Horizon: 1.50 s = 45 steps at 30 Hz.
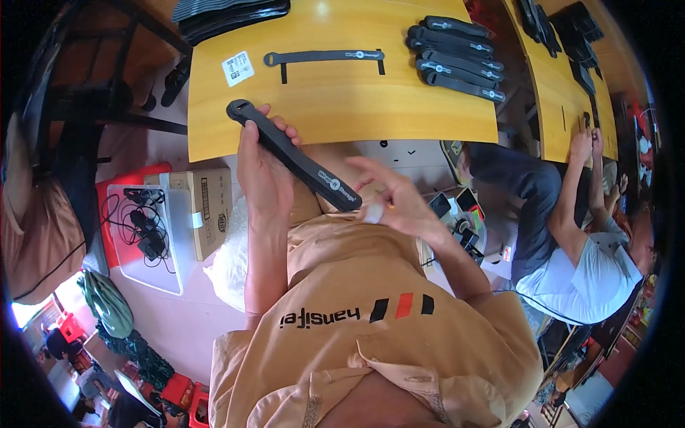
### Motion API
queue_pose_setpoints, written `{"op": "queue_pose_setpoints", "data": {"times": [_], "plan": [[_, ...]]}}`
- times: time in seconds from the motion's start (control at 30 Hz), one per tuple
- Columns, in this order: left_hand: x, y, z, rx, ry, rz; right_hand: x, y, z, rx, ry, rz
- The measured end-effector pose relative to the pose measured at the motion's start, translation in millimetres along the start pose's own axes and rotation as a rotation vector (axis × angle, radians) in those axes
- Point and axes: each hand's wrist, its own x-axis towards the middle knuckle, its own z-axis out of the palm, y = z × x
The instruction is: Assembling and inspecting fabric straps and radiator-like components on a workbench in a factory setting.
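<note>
The left hand [262,171] is closed around a black strap [292,155], gripping near its looped end. The strap slants down and rightward, above the worktop [335,107] edge, to the right hand [396,200], whose loosely curled fingers touch its lower end.

Yellow wooden worktop [335,100], straight front edge toward the person. On it: one long black strap [325,56] laid flat across the far middle, a white printed label [237,68] just left of it, and a stack of black straps [457,55] near the right end. A pile of dark flat pieces [228,14] overhangs the far left corner.
</note>
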Motion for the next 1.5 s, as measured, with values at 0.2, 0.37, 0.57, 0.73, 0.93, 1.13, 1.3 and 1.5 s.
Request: {"op": "queue_pose_setpoints", "data": {"times": [0.2,0.37,0.57,0.73,0.93,1.13,1.3,1.5], "plan": [[-3,1,9,0.133,0.066,0.061,20,-15,22,0.356,0.003,0.133],[-29,-15,1,0.444,-0.147,-0.118,31,-17,29,0.428,0.079,0.034],[-18,-5,-1,0.246,-0.021,-0.133,27,-24,8,0.381,0.138,0.026],[-14,-2,6,0.230,-0.031,-0.134,21,-20,10,0.001,0.124,-0.087],[-11,-4,17,0.265,0.000,-0.113,20,-19,2,0.090,0.145,0.003],[-7,-6,20,0.395,0.018,-0.002,14,-16,-5,0.057,0.107,0.009],[-5,-12,23,0.401,0.045,0.013,18,-27,3,-0.061,0.115,-0.112],[-7,-12,26,0.430,0.070,0.061,17,-33,14,-0.088,0.172,-0.127]]}}
